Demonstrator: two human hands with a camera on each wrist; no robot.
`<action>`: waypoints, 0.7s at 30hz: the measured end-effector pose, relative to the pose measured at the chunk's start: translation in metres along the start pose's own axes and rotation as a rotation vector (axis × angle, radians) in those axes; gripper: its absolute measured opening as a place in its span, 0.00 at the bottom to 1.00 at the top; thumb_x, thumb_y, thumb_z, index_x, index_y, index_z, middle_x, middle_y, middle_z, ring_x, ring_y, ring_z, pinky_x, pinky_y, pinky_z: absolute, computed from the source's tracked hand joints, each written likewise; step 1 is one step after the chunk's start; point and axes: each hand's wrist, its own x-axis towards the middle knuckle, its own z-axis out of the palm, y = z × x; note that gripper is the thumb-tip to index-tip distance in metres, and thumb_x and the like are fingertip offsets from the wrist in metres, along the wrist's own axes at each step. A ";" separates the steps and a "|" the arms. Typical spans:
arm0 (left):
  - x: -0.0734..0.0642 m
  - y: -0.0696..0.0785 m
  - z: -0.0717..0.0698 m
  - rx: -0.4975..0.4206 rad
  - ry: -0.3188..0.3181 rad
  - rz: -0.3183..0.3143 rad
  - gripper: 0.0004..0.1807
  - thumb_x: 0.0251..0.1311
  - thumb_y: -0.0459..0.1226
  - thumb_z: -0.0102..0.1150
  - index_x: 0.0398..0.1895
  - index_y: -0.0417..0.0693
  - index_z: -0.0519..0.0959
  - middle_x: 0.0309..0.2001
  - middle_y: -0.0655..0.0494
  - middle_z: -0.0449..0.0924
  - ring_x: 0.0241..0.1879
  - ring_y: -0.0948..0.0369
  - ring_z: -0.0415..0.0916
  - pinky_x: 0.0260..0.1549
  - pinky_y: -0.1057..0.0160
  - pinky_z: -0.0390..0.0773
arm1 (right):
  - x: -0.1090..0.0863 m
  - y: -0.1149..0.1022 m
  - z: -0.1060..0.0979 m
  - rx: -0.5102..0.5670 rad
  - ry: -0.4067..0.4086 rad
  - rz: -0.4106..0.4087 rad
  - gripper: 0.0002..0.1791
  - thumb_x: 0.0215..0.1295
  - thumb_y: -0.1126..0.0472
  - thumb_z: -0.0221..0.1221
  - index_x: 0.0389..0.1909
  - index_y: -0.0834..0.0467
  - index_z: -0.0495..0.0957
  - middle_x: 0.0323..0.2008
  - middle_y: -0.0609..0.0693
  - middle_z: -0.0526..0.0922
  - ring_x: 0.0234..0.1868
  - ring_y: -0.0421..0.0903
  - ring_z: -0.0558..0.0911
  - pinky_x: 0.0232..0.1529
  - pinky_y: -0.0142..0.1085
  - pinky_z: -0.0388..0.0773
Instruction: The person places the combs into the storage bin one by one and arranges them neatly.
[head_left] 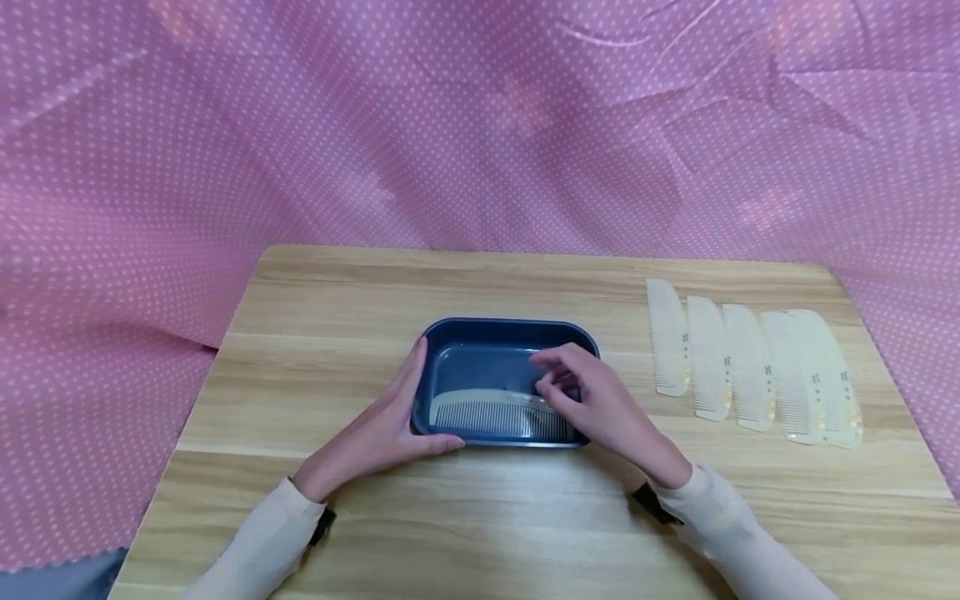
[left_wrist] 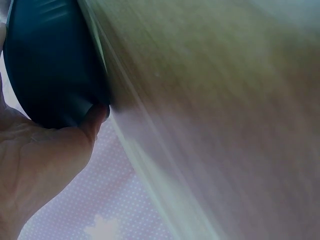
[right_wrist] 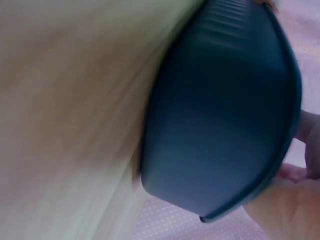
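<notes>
A dark blue rectangular tray (head_left: 487,332) sits on the wooden table, its outer wall filling much of the right wrist view. Inside it, along the near side, lies a pale translucent comb (head_left: 480,395) with its teeth toward the person. My left hand (head_left: 390,425) grips the tray's left end, fingers along the side wall and thumb at the near left corner. Over the tray's right end is my right hand (head_left: 592,400), its fingers loosely bent, thumb and index finger apart with nothing seen between them. That hand partly hides the comb's right end.
To the right, several similar pale combs (head_left: 705,358) lie side by side on the wooden table (head_left: 337,300), the rightmost two overlapping. A pink dotted cloth (head_left: 480,150) hangs behind the table and down its sides.
</notes>
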 end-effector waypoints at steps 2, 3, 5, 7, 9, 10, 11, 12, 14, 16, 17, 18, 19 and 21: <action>0.001 0.000 0.000 0.002 0.002 0.006 0.75 0.60 0.64 0.78 0.89 0.70 0.24 0.89 0.63 0.25 0.87 0.53 0.35 0.77 0.37 0.56 | -0.004 0.002 -0.004 0.042 0.045 0.013 0.20 0.72 0.75 0.67 0.62 0.66 0.81 0.50 0.59 0.86 0.45 0.46 0.86 0.44 0.36 0.87; 0.001 0.000 0.000 0.004 0.002 0.009 0.75 0.60 0.64 0.78 0.89 0.70 0.24 0.89 0.62 0.25 0.87 0.53 0.35 0.77 0.37 0.55 | -0.006 0.003 -0.007 0.063 0.067 0.028 0.20 0.71 0.75 0.68 0.62 0.67 0.81 0.49 0.60 0.86 0.44 0.45 0.86 0.44 0.35 0.87; 0.001 0.000 0.000 0.007 0.002 0.013 0.75 0.60 0.64 0.78 0.89 0.68 0.24 0.89 0.62 0.24 0.87 0.53 0.34 0.77 0.37 0.55 | -0.011 0.006 -0.012 0.110 0.110 0.062 0.20 0.72 0.75 0.67 0.62 0.68 0.80 0.50 0.62 0.86 0.45 0.46 0.85 0.44 0.33 0.86; 0.001 -0.001 0.001 0.008 0.002 0.013 0.76 0.60 0.64 0.78 0.89 0.68 0.24 0.89 0.62 0.24 0.86 0.54 0.34 0.77 0.38 0.55 | -0.016 0.009 -0.018 0.143 0.151 0.100 0.19 0.72 0.75 0.66 0.62 0.69 0.80 0.49 0.64 0.86 0.45 0.47 0.85 0.45 0.31 0.85; 0.000 -0.001 0.001 0.007 0.002 0.014 0.75 0.60 0.63 0.78 0.89 0.68 0.24 0.89 0.62 0.24 0.86 0.54 0.34 0.78 0.38 0.55 | -0.020 0.013 -0.025 0.133 0.190 0.140 0.18 0.74 0.73 0.66 0.63 0.68 0.80 0.49 0.62 0.87 0.45 0.46 0.84 0.44 0.29 0.84; 0.000 -0.001 0.002 0.006 0.002 0.013 0.75 0.60 0.63 0.78 0.89 0.68 0.24 0.89 0.62 0.24 0.86 0.54 0.35 0.77 0.38 0.55 | -0.022 0.015 -0.029 0.119 0.206 0.160 0.18 0.75 0.71 0.65 0.63 0.67 0.80 0.50 0.61 0.87 0.45 0.46 0.84 0.43 0.28 0.84; 0.000 -0.001 0.002 0.006 0.003 0.012 0.75 0.60 0.63 0.78 0.89 0.69 0.24 0.89 0.63 0.24 0.86 0.54 0.35 0.77 0.38 0.55 | -0.024 0.017 -0.033 0.103 0.221 0.179 0.18 0.76 0.70 0.65 0.63 0.66 0.81 0.50 0.59 0.87 0.45 0.45 0.84 0.43 0.28 0.83; 0.000 -0.001 0.002 0.007 0.003 0.012 0.75 0.60 0.63 0.78 0.89 0.69 0.24 0.89 0.63 0.24 0.86 0.54 0.35 0.77 0.38 0.55 | -0.025 0.018 -0.038 0.090 0.230 0.199 0.18 0.77 0.69 0.65 0.64 0.65 0.81 0.50 0.58 0.87 0.45 0.44 0.84 0.43 0.27 0.83; 0.000 -0.001 0.002 0.010 0.002 0.011 0.75 0.61 0.63 0.78 0.89 0.70 0.24 0.89 0.63 0.24 0.86 0.55 0.35 0.77 0.39 0.55 | -0.028 0.021 -0.045 0.091 0.247 0.235 0.19 0.79 0.66 0.65 0.66 0.65 0.80 0.52 0.58 0.86 0.46 0.42 0.83 0.44 0.27 0.82; 0.000 -0.001 0.002 0.012 0.000 0.007 0.75 0.61 0.63 0.77 0.89 0.70 0.24 0.89 0.64 0.24 0.86 0.55 0.35 0.77 0.38 0.55 | -0.029 0.024 -0.052 0.110 0.259 0.262 0.21 0.79 0.65 0.65 0.68 0.66 0.77 0.55 0.61 0.85 0.48 0.41 0.83 0.47 0.27 0.81; 0.000 -0.001 0.001 0.013 0.001 0.006 0.75 0.61 0.64 0.77 0.89 0.70 0.24 0.89 0.64 0.24 0.86 0.55 0.35 0.77 0.38 0.55 | -0.029 0.025 -0.055 0.115 0.263 0.272 0.22 0.79 0.64 0.65 0.69 0.67 0.76 0.57 0.62 0.83 0.50 0.42 0.83 0.48 0.26 0.81; 0.000 -0.001 0.001 0.014 0.001 0.004 0.75 0.60 0.64 0.77 0.89 0.70 0.24 0.89 0.64 0.24 0.86 0.55 0.35 0.77 0.38 0.55 | -0.029 0.027 -0.058 0.113 0.267 0.285 0.24 0.80 0.63 0.65 0.70 0.67 0.75 0.58 0.63 0.82 0.51 0.42 0.82 0.49 0.26 0.81; 0.000 -0.001 0.001 0.016 0.001 0.004 0.75 0.60 0.64 0.77 0.89 0.70 0.24 0.89 0.64 0.24 0.86 0.55 0.35 0.77 0.38 0.56 | -0.030 0.028 -0.060 0.103 0.272 0.299 0.26 0.80 0.61 0.66 0.71 0.68 0.74 0.60 0.64 0.82 0.53 0.43 0.82 0.50 0.26 0.80; 0.000 -0.001 0.001 0.019 0.002 0.005 0.75 0.60 0.64 0.77 0.89 0.70 0.24 0.89 0.64 0.24 0.86 0.55 0.35 0.77 0.38 0.56 | -0.031 0.032 -0.066 0.056 0.276 0.332 0.30 0.79 0.59 0.67 0.73 0.68 0.71 0.63 0.65 0.80 0.56 0.47 0.81 0.52 0.27 0.80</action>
